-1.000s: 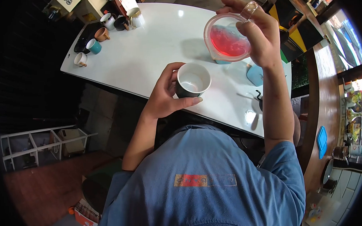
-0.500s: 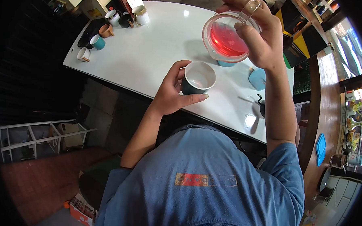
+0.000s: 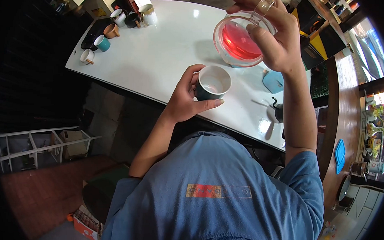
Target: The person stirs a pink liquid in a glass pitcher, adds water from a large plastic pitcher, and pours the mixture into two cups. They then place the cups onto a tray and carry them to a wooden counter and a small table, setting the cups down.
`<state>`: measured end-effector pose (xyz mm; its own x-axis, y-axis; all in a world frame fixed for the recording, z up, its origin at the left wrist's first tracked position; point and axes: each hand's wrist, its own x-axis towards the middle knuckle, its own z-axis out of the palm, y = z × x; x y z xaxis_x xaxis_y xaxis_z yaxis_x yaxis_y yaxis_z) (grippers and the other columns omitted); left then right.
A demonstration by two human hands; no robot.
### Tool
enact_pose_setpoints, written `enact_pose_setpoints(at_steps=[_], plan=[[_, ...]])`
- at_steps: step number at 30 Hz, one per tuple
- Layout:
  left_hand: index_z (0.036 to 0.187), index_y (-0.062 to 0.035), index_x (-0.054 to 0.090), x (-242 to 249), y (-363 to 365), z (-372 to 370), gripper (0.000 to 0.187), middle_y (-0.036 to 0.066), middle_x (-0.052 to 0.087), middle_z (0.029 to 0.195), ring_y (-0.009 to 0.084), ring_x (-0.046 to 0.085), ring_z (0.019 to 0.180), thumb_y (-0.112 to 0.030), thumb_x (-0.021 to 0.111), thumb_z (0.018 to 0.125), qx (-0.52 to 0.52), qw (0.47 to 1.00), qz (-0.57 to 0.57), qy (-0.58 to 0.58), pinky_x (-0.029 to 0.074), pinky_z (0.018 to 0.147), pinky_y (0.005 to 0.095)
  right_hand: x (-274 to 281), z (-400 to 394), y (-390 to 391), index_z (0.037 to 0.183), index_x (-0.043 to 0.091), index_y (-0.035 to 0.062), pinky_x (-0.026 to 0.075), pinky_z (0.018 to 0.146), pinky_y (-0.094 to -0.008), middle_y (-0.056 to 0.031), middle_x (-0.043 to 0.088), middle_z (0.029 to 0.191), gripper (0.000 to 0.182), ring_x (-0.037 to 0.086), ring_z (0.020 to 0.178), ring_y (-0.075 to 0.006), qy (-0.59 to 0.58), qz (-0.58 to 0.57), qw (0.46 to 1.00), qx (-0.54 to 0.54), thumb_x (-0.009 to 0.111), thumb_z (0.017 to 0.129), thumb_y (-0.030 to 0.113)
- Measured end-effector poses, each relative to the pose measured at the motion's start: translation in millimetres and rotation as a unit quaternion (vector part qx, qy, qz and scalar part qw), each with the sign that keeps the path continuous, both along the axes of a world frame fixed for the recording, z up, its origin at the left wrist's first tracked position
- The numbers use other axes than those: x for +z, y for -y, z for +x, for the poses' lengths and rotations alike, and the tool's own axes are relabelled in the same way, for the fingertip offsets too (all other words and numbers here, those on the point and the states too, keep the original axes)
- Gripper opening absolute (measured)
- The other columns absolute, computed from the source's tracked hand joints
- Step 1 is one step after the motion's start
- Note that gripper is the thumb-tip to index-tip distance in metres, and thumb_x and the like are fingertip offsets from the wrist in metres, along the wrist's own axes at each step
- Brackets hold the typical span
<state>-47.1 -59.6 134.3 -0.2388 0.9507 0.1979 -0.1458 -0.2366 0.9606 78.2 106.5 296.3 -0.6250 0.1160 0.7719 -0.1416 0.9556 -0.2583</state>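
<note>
My left hand [image 3: 186, 96] is wrapped round a dark teal cup [image 3: 214, 82] with a white inside, held upright above the front of the white table [image 3: 167, 48]. A little pale liquid or shine shows at the cup's bottom. Higher and to the right, my right hand [image 3: 274, 37] grips a clear glass pitcher [image 3: 238, 41] by its handle. Red liquid [image 3: 240, 40] fills part of the pitcher, which is tilted. Pitcher and cup are apart, and no stream shows between them. A light-blue object [image 3: 273, 81] stands on the table near my right wrist.
Several mugs stand at the table's far left, among them a teal mug [image 3: 102, 43], a brown mug [image 3: 111, 31] and a white-and-tan mug [image 3: 148, 14]. A black-handled vessel [image 3: 278, 111] and a spoon [image 3: 269, 130] are by my right forearm. A wooden counter [image 3: 343, 96] runs along the right.
Both hands keep their grips. The cup has shifted very slightly to the right, and the pitcher has barely moved. The view has drifted a little.
</note>
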Motion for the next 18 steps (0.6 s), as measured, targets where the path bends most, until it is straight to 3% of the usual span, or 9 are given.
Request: enact_pose_setpoints(at_steps=[18], plan=[[0.132,-0.0015,0.032,-1.8,-7.4,1.9,0.081,0.011,0.047,0.12,0.0193,0.049,0.116,0.003,0.08,0.067,0.008,1.0,0.011,-0.013,0.044,0.099,0.0339,3.0,0.9,2.6,0.099,0.066,-0.0083,0.042,0.079,-0.0363,-0.0152,0.07,0.085,0.048,0.058,0.075,-0.0266,0.002,0.028,1.0,-0.01,0.059,0.061,0.019]])
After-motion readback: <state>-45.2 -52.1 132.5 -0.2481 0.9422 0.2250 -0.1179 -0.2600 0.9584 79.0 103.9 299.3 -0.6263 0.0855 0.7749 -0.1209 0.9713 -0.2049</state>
